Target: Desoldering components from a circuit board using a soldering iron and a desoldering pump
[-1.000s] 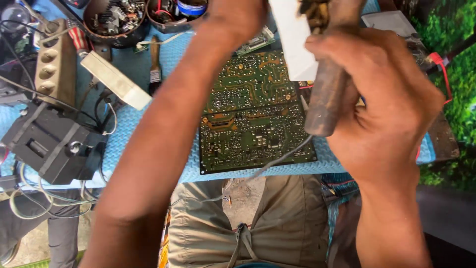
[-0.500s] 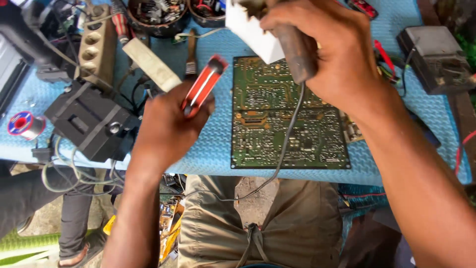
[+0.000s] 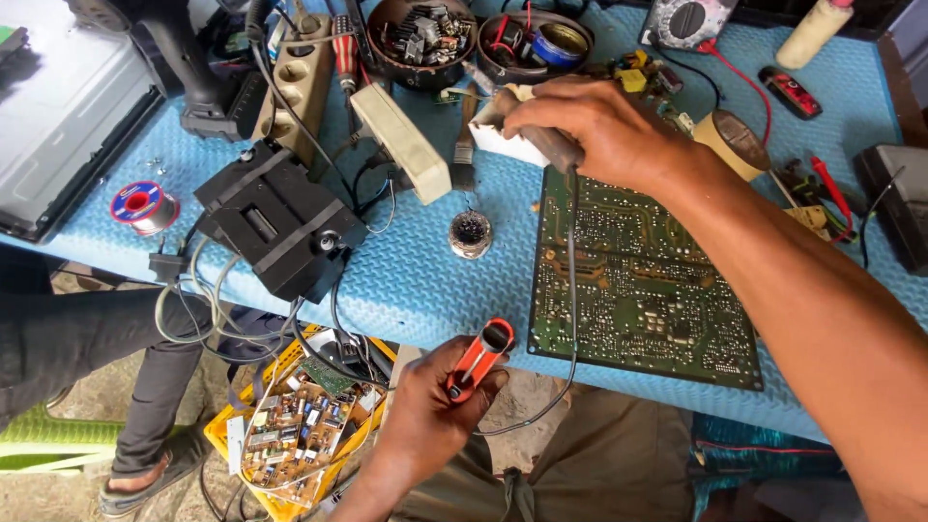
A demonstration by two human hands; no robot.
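My left hand [image 3: 430,416] is low at the table's front edge, closed around a red and black pen-shaped tool [image 3: 478,361]. My right hand [image 3: 590,130] reaches over the far end of a green circuit board [image 3: 643,280] and grips the brown handle of a soldering iron [image 3: 551,145]. Its cable [image 3: 572,290] runs down across the board and off the table. The iron's tip is hidden by a small white box [image 3: 503,135] beside it. A round metal tip-cleaner pot [image 3: 471,233] stands just left of the board.
On the blue mat [image 3: 425,280] lie a black adapter block [image 3: 275,222], a beige power strip [image 3: 401,140], a solder spool [image 3: 140,205], bowls of parts [image 3: 420,34], a multimeter [image 3: 686,19] and a tape roll [image 3: 730,140]. A yellow crate of boards [image 3: 300,435] sits below; another person's leg [image 3: 155,406] is left.
The view has shifted. My left hand dropped from over the mat to the table's front edge with the red tool. My right hand lowered the soldering iron toward the white box.
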